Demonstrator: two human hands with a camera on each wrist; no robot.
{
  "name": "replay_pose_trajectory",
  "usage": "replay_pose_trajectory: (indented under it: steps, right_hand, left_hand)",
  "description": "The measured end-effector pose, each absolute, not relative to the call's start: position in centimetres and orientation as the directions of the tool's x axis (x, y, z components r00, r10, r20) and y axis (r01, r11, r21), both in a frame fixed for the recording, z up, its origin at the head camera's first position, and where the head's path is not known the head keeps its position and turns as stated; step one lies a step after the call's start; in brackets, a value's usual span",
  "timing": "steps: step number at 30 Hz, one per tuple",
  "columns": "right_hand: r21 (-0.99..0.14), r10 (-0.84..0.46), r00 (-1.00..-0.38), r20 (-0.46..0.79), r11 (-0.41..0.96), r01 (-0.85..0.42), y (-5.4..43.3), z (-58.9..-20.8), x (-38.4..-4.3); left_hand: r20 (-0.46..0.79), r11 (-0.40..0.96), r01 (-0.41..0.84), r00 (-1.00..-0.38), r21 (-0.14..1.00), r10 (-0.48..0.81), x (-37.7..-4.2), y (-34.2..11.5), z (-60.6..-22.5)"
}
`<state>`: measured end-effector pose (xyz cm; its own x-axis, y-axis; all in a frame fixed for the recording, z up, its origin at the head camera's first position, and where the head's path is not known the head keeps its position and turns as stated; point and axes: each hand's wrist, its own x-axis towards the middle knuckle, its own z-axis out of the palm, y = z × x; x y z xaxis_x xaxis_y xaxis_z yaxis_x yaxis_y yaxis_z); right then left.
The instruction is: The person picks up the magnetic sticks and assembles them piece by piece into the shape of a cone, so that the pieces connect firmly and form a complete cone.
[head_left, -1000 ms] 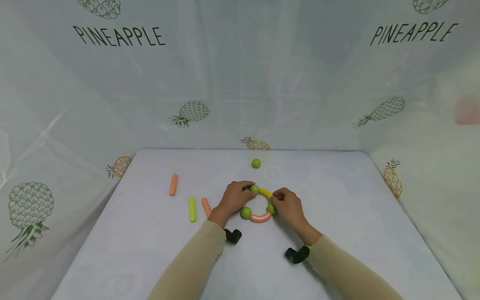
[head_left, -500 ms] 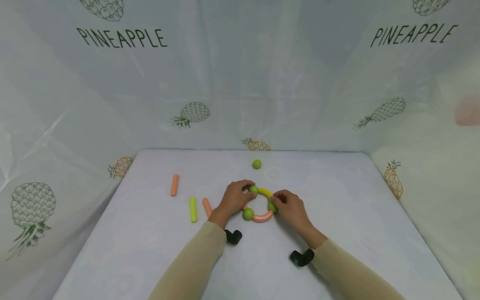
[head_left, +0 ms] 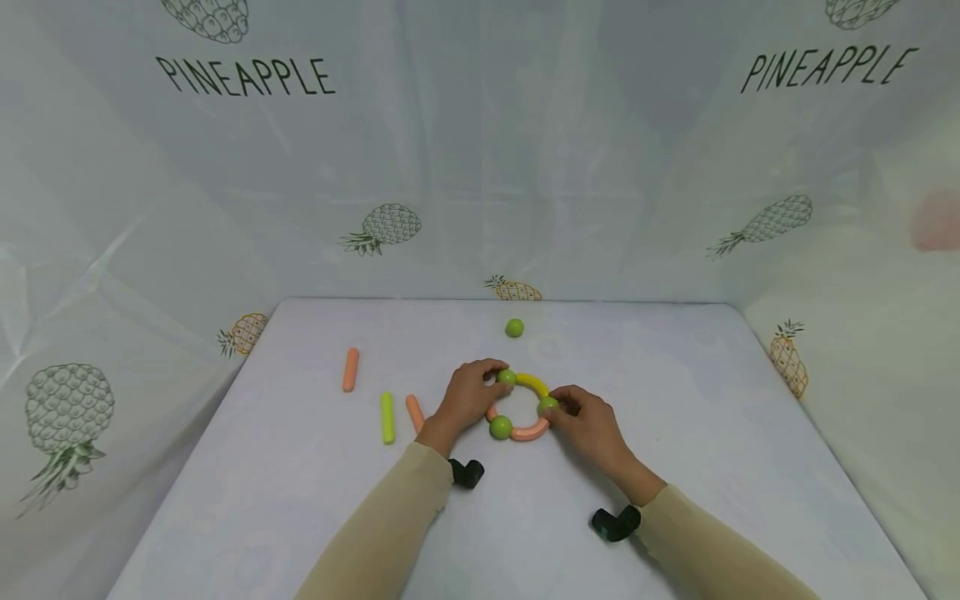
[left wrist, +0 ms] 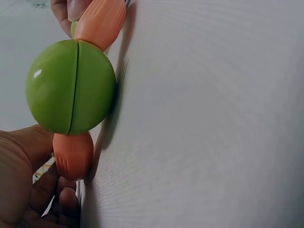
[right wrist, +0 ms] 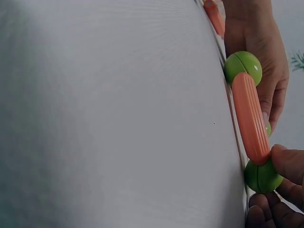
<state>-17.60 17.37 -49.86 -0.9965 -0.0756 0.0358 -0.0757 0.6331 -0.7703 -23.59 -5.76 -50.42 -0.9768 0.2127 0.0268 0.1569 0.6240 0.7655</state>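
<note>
A ring of green balls joined by curved rods lies on the white table. My left hand pinches the far-left green ball between thumb and fingers. With thumb and fingertips, my right hand pinches the right green ball. A yellow curved rod spans the far side between these two balls. An orange curved rod runs along the near side to the near-left green ball. On the left side another orange rod is partly hidden by the left hand.
Left of the ring lie a straight lime-green rod and two orange rods, one farther back and one by the left wrist. A loose green ball sits near the table's back edge. A pineapple-print sheet surrounds the table.
My right hand has moved slightly right, and its grip now lies at the right green ball, which has shifted away from me. The near-left ball has moved slightly right. My left hand keeps its pinch.
</note>
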Motion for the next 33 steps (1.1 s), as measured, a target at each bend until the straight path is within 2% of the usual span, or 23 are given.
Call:
replay_pose_trajectory:
  steps: [12,33]
  right_hand:
    - [-0.761,-0.046,-0.997,0.060,0.645,-0.076,17.5,-49.9,-18.0]
    - [-0.768,0.024,-1.000,0.020,0.640,0.000,17.4,-49.9,-19.4]
  left_hand:
    - [0.025,0.624,0.148,-0.979,0.768,0.201,-23.4,-5.7,-50.0]
    - [0.025,0.618,0.095,-0.992,0.781,0.121,-22.6,-5.5,-49.9]
